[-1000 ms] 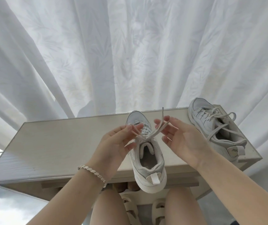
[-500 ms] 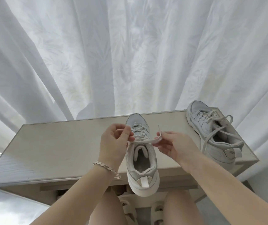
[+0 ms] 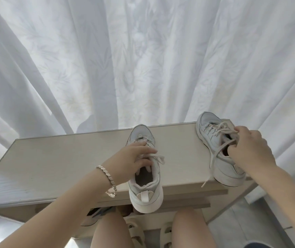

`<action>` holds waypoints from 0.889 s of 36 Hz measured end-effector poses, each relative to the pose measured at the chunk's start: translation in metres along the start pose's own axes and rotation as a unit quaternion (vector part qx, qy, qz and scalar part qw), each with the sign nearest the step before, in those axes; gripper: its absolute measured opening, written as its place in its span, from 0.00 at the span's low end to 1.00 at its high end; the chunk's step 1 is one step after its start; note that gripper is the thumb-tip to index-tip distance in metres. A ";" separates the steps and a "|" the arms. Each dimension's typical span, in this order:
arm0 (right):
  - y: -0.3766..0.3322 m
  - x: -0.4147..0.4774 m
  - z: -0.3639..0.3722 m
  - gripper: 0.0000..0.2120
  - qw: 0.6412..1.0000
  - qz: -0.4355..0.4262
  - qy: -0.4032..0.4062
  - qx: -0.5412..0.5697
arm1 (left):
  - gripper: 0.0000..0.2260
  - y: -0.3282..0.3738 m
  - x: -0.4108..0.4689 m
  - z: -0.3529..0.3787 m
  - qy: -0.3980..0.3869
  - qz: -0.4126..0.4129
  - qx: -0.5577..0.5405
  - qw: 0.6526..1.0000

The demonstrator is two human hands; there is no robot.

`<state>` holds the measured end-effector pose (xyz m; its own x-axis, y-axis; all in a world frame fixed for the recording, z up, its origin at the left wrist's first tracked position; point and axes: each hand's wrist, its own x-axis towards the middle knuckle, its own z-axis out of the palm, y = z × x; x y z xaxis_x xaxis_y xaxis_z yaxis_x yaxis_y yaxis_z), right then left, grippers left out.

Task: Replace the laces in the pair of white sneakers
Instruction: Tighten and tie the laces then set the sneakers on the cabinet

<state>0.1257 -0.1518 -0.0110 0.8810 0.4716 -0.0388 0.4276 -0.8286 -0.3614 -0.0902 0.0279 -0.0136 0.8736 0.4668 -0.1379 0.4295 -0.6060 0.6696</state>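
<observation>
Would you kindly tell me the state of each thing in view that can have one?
Middle sneaker: upright on the table, heel past the edge, laced.
Right sneaker: upright, laced, untied, a lace end trailing on the table.
Left hand: grips the middle sneaker's top.
Right hand: grips the right sneaker at its laces.

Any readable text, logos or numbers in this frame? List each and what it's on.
No text in the head view is legible.
The right sneaker has a patch by its heel that may bear a mark, but it is too blurred to read.
The middle sneaker has a heel tab with no visible print.
The curtain has a leaf pattern only, no lettering.
</observation>
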 end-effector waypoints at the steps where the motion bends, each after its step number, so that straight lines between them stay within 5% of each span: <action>1: 0.000 0.000 0.001 0.25 1.000 0.002 -0.011 0.023 | 0.13 -0.002 0.002 -0.003 0.000 -0.002 -0.002 1.000; 12: -0.007 -0.007 0.004 0.21 0.995 -0.058 -0.027 0.075 | 0.14 -0.007 0.031 -0.050 -0.050 -0.113 0.152 0.981; 16: -0.018 -0.022 0.010 0.22 0.988 -0.109 -0.044 0.095 | 0.19 -0.005 0.021 -0.033 0.062 -0.043 0.280 0.957; 20: -0.035 -0.044 0.017 0.23 0.983 -0.151 -0.055 0.093 | 0.14 0.019 -0.003 -0.008 0.189 0.075 0.132 0.970; 25: -0.049 -0.072 0.030 0.23 0.976 -0.170 -0.061 0.123 | 0.20 0.043 -0.010 0.026 0.054 -0.018 -0.023 0.998; 32: -0.035 -0.078 0.039 0.17 0.961 -0.119 -0.099 0.229 | 0.13 0.039 -0.007 0.041 0.099 -0.002 -0.029 0.995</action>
<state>0.0342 -0.1476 -0.0311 0.6946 0.7165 -0.0643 0.4381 -0.4922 -0.7522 -0.0707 -0.0253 -0.0163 0.8071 0.5904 0.0015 0.4146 -0.5686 0.7105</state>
